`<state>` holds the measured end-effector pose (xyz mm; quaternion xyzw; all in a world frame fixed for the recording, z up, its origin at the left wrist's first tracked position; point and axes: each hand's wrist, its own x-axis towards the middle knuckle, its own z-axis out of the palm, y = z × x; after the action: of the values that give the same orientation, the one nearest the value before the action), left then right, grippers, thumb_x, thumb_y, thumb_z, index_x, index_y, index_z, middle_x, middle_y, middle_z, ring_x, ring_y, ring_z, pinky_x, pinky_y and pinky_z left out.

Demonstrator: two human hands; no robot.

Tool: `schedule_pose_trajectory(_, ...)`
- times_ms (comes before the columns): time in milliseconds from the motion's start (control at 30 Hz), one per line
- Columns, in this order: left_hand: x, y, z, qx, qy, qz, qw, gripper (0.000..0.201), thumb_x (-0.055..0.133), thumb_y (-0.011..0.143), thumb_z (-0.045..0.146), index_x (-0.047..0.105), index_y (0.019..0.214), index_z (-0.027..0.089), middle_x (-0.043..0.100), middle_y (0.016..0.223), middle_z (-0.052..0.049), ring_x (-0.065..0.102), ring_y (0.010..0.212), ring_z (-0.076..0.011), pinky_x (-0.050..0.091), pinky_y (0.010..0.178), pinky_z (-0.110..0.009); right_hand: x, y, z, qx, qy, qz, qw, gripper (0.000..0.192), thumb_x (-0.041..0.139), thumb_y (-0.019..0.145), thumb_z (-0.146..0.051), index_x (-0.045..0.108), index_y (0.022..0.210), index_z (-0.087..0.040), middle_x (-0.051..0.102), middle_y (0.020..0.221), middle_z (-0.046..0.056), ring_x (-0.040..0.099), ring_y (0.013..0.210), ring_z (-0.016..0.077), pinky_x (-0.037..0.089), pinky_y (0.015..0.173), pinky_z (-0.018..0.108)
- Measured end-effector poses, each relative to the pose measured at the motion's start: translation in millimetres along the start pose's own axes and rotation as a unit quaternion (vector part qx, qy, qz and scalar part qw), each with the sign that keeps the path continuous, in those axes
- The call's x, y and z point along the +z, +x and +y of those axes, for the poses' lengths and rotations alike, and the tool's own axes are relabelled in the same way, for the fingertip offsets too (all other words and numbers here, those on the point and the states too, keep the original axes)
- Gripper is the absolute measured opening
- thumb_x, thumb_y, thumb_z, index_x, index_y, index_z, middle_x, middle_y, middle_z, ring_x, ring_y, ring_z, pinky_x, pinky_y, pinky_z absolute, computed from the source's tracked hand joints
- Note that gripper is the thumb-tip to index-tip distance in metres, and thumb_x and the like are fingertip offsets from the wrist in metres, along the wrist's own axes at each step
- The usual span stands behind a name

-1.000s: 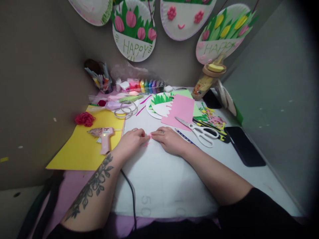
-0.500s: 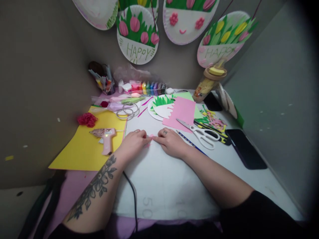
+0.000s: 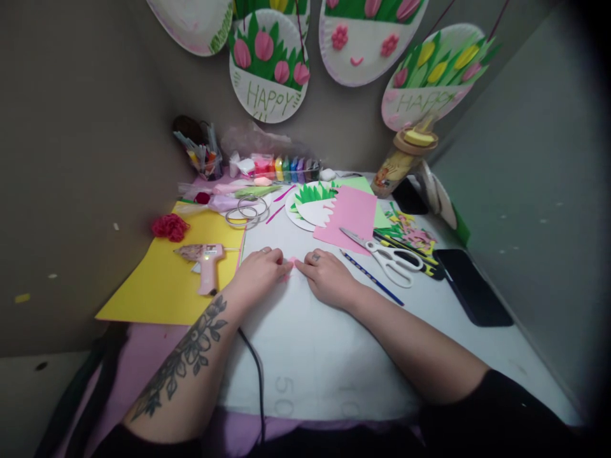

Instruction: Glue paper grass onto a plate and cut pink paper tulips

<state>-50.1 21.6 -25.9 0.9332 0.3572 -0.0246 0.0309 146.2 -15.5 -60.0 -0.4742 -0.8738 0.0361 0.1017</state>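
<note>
Evidently the small pink paper piece (image 3: 289,266) lay flat on the white mat (image 3: 315,343), pinched between the fingertips of the left hand (image 3: 258,275) and the right hand (image 3: 326,276); both hands' fingers were closed on its edges. It looked featherlight, thin and easily creased; gentle holds at opposite edges seemed best.

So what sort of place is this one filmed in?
Most likely a small craft corner at a desk: decorated paper plates hang on the wall, a glue gun lies on yellow paper, and scissors sit beside cut pink paper.
</note>
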Motion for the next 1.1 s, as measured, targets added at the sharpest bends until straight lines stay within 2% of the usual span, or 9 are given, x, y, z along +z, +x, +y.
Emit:
schedule_pose_trajectory(667,1.7,-0.3,-0.4,-0.017,-0.032,0.000,0.999,0.033,0.035,0.098,0.031,0.064,0.107,0.019,0.059,0.093,-0.007,0.052,0.087,-0.0200,0.035,0.069,-0.031,2.0,0.3,-3.7,0.001,-0.007,0.017,1.000,0.034,0.046,0.089,-0.011,0.063,0.119,-0.012,0.063,0.089,0.010,0.048,0.085,0.0235,0.036,0.075,0.036)
schedule_pose_trajectory(800,-1.5,-0.4,-0.5,0.007,-0.007,-0.015,1.000,0.030,0.039,0.096,0.028,0.065,0.111,0.022,0.059,0.096,-0.007,0.051,0.090,-0.0214,0.035,0.070,-0.031,1.8,0.2,-6.1,0.008,-0.017,0.015,1.000,0.034,0.046,0.089,-0.010,0.062,0.118,-0.012,0.063,0.089,0.011,0.048,0.085,0.0238,0.037,0.073,0.036)
schedule_pose_trajectory(1100,0.1,-0.4,-2.0,0.010,0.000,-0.013,1.000,0.033,0.036,0.097,0.030,0.064,0.115,0.024,0.059,0.097,-0.007,0.052,0.090,-0.0223,0.035,0.070,-0.032,1.6,0.4,-8.0,0.015,-0.013,0.014,1.000,0.033,0.046,0.088,-0.010,0.063,0.117,-0.012,0.063,0.090,0.012,0.048,0.087,0.0253,0.038,0.074,0.037)
